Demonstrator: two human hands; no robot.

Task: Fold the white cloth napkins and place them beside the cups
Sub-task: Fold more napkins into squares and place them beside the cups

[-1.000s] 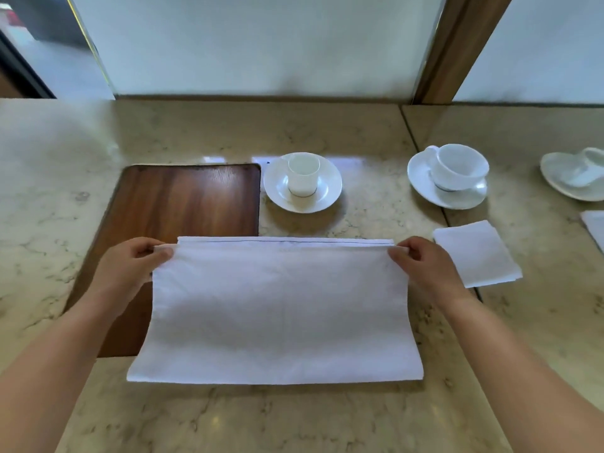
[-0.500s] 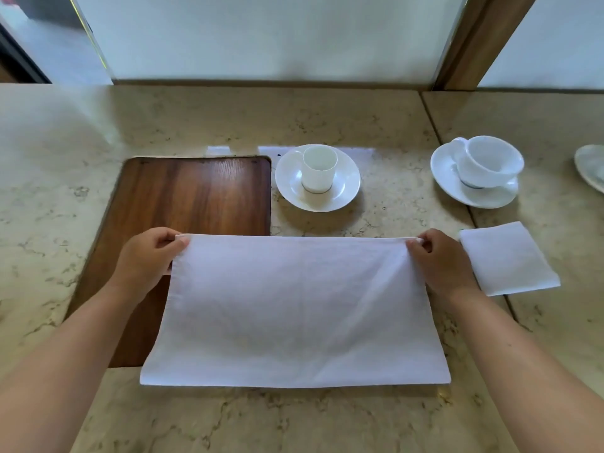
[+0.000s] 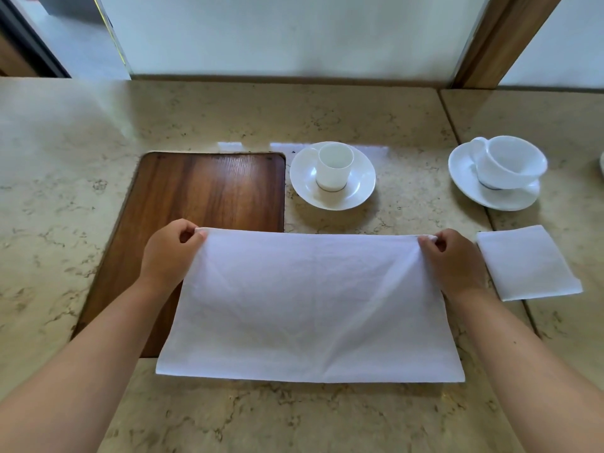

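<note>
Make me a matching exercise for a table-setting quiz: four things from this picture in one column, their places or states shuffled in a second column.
Things:
1. large napkin
2. folded napkin
3. straight-sided cup
4. wooden board

Places or states:
A. set into the counter, left
B. on the middle saucer
C. far corners pinched by both hands
D. lying near the right-hand cup

Pairs: 1-C, 2-D, 3-B, 4-A

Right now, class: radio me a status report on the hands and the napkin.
Left hand and right hand each pinch a far corner of the white napkin. Folded napkin lies near wide cup. Nothing in the way.
</note>
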